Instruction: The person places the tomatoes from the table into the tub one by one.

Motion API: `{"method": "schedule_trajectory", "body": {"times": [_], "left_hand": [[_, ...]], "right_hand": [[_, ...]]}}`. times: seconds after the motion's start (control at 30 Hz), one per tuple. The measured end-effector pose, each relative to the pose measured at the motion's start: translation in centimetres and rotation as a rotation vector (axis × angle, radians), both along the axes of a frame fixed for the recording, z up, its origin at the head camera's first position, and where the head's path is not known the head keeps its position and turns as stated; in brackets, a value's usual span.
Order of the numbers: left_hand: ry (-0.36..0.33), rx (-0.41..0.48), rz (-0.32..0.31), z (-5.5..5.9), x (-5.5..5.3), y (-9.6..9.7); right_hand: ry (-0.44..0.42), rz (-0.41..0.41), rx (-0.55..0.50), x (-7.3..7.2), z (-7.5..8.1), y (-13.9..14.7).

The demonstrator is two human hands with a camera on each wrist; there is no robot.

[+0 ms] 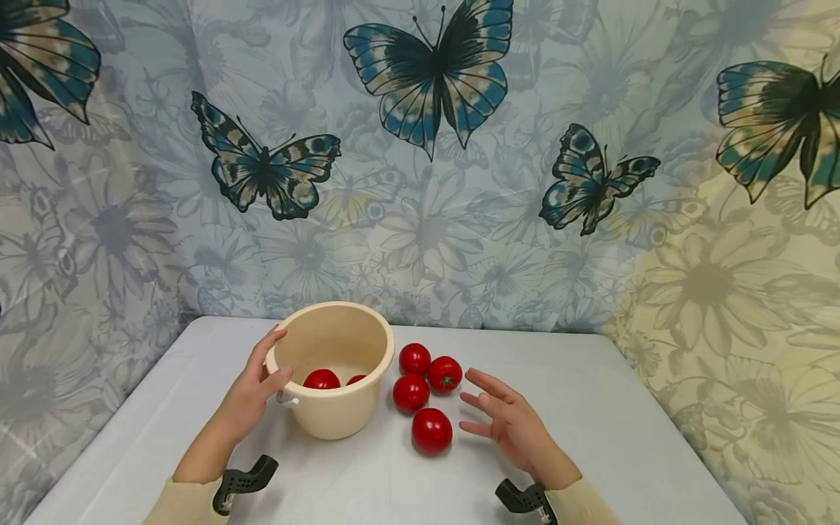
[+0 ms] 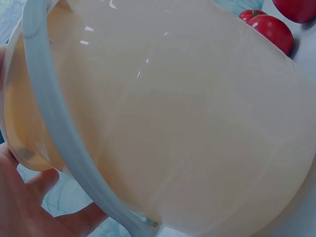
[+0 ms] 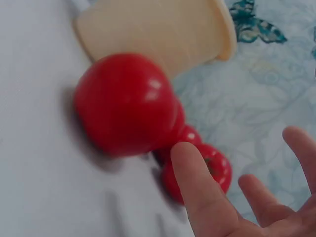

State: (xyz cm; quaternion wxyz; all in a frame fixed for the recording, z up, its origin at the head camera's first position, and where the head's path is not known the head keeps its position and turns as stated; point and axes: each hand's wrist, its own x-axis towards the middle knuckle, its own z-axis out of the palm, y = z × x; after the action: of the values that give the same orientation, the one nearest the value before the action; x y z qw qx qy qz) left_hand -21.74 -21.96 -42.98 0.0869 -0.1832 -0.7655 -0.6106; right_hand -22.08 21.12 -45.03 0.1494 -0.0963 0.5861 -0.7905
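Note:
A cream plastic bucket (image 1: 336, 415) stands on the left part of the table, its mouth facing up and toward me. My left hand (image 1: 248, 399) grips its left rim, the thumb near the front edge. In the left wrist view, the bucket's pale handle (image 2: 61, 116) hangs down across the wall. Inside show a red tomato (image 1: 321, 379) and part of a second. Several tomatoes lie right of the bucket: a front one (image 1: 432, 432) and a cluster behind it, including one with a green stem scar (image 1: 445, 374). My right hand (image 1: 508, 423), fingers spread and holding nothing, hovers just right of them.
A white-covered table (image 1: 367, 488) carries everything. Behind it hangs a floral cloth backdrop (image 1: 426, 240) with large butterflies, close to the table's back edge. Black straps with camera mounts (image 1: 246, 481) sit on both wrists.

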Motion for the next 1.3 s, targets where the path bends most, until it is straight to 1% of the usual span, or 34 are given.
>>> {"method": "schedule_trajectory", "body": {"times": [0.17,0.23,0.33,0.53,0.63,0.77,1.07,1.2,1.3], "left_hand": [[-0.010,-0.020,0.006,0.3,0.1,-0.1],[-0.021,-0.034,0.012,0.4,0.2,-0.1],[-0.037,-0.045,0.011,0.5,0.2,-0.1],[-0.053,-0.041,0.000,0.7,0.3,-0.1],[-0.055,-0.034,-0.005,0.7,0.4,-0.1],[-0.063,-0.027,-0.010,0.5,0.4,-0.2],[-0.066,-0.030,-0.007,0.0,0.2,-0.3],[-0.066,-0.027,-0.009,0.0,0.1,-0.3],[-0.066,-0.028,-0.008,0.1,0.1,-0.3]], "right_hand": [[-0.051,-0.004,0.076,0.0,-2.1,0.1],[-0.059,-0.002,0.097,0.0,-2.7,0.1],[-0.042,0.004,0.117,0.0,-3.2,0.0],[-0.018,0.022,0.153,0.0,-3.4,-0.1],[-0.007,0.047,0.172,0.1,-3.5,-0.4],[0.008,0.085,0.208,0.4,-3.6,-0.9],[0.042,0.112,0.278,0.6,-3.9,-1.6],[0.041,0.127,0.276,0.7,-3.9,-2.0],[0.037,0.123,0.266,0.8,-3.8,-2.3]]}}
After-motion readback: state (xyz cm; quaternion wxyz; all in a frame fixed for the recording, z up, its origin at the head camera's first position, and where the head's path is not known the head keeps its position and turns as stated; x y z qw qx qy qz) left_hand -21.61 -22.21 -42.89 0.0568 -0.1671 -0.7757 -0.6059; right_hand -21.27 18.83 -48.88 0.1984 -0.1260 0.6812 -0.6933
